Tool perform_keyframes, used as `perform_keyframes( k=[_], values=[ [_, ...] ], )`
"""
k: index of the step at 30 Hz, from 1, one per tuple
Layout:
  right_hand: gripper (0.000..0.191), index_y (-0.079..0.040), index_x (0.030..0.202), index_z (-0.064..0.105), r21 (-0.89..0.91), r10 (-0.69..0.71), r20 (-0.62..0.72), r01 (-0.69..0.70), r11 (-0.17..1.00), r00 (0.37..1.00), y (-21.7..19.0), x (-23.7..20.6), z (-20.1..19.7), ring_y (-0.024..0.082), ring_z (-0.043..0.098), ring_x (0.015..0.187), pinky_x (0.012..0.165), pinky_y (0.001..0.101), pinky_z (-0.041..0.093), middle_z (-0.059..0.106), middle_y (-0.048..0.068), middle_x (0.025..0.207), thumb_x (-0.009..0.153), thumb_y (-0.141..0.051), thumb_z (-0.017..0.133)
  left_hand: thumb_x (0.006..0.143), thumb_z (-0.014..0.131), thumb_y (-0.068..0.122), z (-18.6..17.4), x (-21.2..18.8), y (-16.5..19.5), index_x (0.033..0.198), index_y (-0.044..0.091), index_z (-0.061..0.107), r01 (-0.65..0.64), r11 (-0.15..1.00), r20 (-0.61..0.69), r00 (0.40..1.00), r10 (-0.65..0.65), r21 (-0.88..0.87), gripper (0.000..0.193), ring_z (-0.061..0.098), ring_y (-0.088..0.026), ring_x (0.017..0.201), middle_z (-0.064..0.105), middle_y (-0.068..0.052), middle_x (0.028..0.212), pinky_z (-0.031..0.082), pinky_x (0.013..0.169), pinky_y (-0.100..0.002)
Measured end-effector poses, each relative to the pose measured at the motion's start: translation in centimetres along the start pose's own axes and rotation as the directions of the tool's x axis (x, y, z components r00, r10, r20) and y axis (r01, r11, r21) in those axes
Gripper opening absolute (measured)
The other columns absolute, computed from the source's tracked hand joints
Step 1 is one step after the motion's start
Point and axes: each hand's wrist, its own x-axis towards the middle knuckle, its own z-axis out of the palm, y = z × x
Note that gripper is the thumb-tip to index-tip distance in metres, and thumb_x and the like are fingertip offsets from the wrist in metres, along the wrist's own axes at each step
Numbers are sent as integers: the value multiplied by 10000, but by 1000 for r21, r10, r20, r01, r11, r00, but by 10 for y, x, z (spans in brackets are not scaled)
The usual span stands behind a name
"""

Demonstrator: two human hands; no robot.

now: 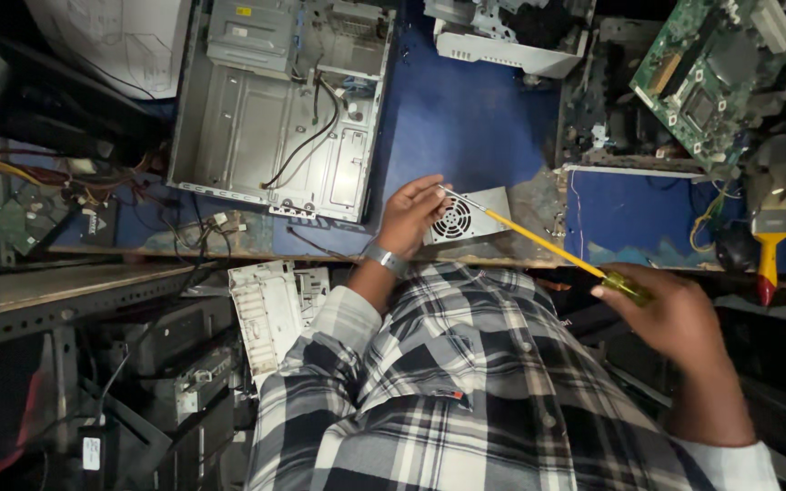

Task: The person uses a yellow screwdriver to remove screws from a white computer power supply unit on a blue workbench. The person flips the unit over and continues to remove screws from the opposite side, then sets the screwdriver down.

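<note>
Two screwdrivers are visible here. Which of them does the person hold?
The long yellow screwdriver: the right hand holds its handle, and its tip reaches the power supply unit under the left hand. The red-tipped screwdriver lies untouched at the right.

We reach our left hand point(411, 216) forward with the arm stretched, wrist bent and fingers curled downward in a loose grip, while our right hand point(675, 314) sits nearer the body, arm bent at the elbow, fingers closed into a fist
</note>
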Motion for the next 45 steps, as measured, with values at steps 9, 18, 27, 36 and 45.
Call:
perform_keyframes(
  k=[9, 18, 27, 36, 45],
  values=[
    [305, -187, 1097, 783, -421, -142, -11, 124, 898, 990, -38, 10, -38, 263, 713, 754, 627, 377, 528, 745, 62, 898, 866, -384, 801, 936, 715, 53, 16, 11, -46, 1122, 42, 575, 196, 969, -129, 968, -216, -152, 232, 723, -207, 1004, 713, -103, 1098, 590, 812, -293],
    [228, -201, 1046, 755, -572, -220, 144, 262, 777, 965, -75, 37, -59, 241, 686, 682, 569, 376, 499, 702, 19, 792, 898, -373, 735, 949, 637, -21, 18, 3, -63, 1203, 31, 556, 246, 954, 15, 969, -248, -169, 272, 654, -246, 1215, 648, -111, 1216, 539, 1056, -362],
    [321, -229, 1149, 726, -673, -200, 361, 403, 621, 911, -96, 66, -70, 218, 672, 614, 518, 363, 496, 655, 6, 737, 860, -363, 698, 929, 558, -55, 14, -5, -74, 1266, 12, 565, 259, 955, 38, 966, -256, -145, 343, 492, -334, 1429, 508, -241, 1449, 498, 1081, -384],
    [340, -214, 1210, 710, -692, -256, 507, 565, 449, 823, -110, 83, -75, 179, 670, 581, 478, 328, 494, 628, -3, 725, 877, -237, 647, 875, 469, -149, 3, -9, -79, 880, 59, 495, 244, 910, 100, 970, -224, -335, 210, 424, -398, 1482, 309, -293, 1652, 462, 1148, -446],
    [389, -153, 1220, 703, -650, -294, 547, 619, 442, 784, -118, 99, -70, 155, 671, 582, 453, 310, 498, 629, -12, 729, 835, -178, 648, 880, 471, -132, 5, -7, -79, 854, 61, 515, 272, 889, 51, 961, -273, -370, 200, 411, -393, 1481, 319, -265, 1645, 451, 1129, -417]
  ],
)
